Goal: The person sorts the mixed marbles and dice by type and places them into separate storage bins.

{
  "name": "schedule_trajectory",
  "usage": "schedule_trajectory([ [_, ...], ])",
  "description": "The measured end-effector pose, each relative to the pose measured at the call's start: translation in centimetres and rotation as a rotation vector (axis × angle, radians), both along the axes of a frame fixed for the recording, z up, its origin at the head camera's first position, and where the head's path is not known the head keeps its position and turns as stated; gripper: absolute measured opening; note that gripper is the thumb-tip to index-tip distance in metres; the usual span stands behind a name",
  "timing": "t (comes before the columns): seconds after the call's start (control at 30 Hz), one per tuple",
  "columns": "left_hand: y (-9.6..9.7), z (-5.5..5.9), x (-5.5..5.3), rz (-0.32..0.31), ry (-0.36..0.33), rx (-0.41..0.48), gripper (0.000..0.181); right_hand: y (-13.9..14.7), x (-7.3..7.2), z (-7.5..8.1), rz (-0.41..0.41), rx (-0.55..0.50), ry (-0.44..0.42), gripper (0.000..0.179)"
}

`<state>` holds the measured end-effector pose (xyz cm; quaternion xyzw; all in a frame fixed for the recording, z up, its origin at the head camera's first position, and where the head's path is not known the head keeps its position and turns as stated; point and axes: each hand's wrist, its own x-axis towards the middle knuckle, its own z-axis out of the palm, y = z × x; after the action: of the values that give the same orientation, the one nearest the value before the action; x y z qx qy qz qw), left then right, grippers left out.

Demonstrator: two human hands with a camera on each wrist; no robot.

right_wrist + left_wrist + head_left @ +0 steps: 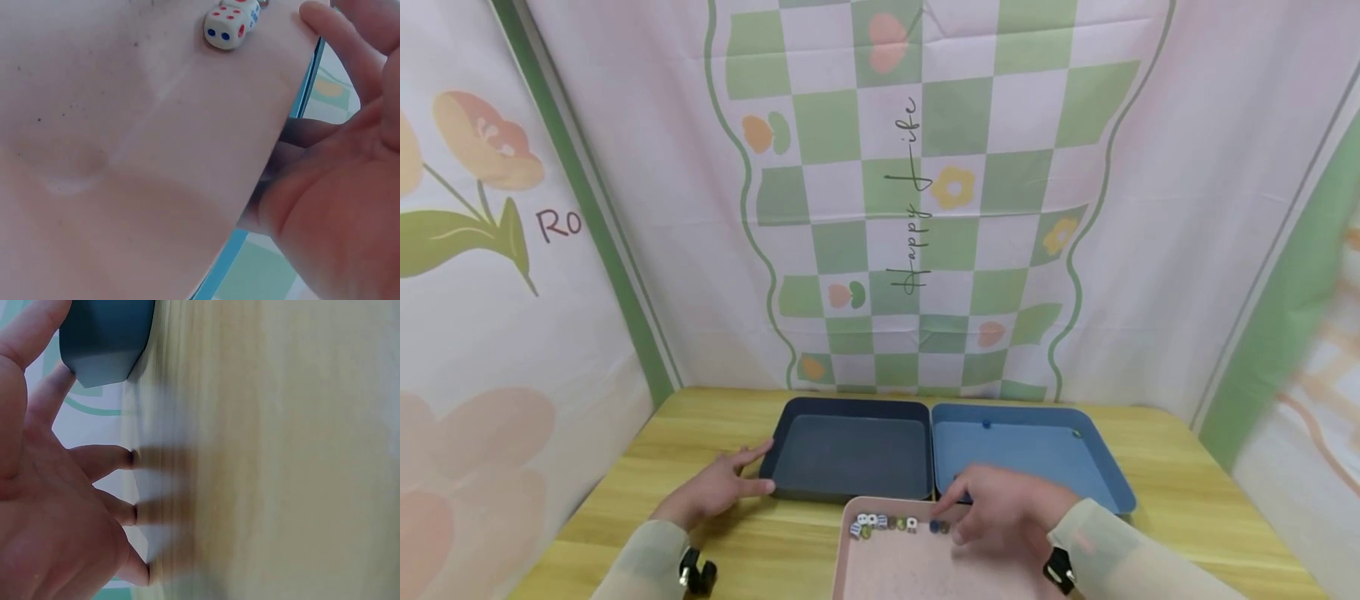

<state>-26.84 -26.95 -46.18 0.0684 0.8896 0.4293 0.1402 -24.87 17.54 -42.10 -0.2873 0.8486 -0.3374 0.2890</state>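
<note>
My left hand (718, 485) has its thumb and forefinger spread against the left side of a dark grey tray (853, 407). Its other fingertips touch the wooden table in the left wrist view. Over the far rim of a pink tray (842, 567) is my right hand (1000, 500), forefinger and thumb apart near a small dark blue piece (934, 527). Other fingers of that hand pass outside the rim in the right wrist view. A white die (225, 26) with red and blue pips lies inside the pink tray. Several dice and small olive pieces (901, 524) line its far left corner.
A blue tray (1015, 410) adjoins the dark one on the right, holding a small blue piece (987, 424) and a small green piece (1077, 432). All three trays stand on the wooden table (625, 500). Printed curtains (955, 250) hang behind and beside it.
</note>
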Motion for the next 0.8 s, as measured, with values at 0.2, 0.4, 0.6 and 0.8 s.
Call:
schedule_trajectory([
  [0.2, 0.1, 0.2, 0.1, -0.005, 0.005, -0.005, 0.08, -0.6, 0.3, -0.3, 0.001, 0.084, 0.105, 0.031],
  [0.4, 0.0, 0.2, 0.0, -0.012, 0.011, -0.003, 0.081, -1.1, 0.4, -0.2, -0.007, 0.129, 0.113, 0.028],
  [0.6, -0.1, 0.1, -0.2, -0.019, 0.01, 0.018, 0.081, -1.5, 0.6, 0.1, -0.009, 0.14, 0.133, 0.024],
  [0.8, -0.1, 0.1, -0.1, -0.016, 0.002, 0.021, 0.081, -1.5, 0.7, 0.2, -0.024, 0.134, 0.113, 0.019],
])
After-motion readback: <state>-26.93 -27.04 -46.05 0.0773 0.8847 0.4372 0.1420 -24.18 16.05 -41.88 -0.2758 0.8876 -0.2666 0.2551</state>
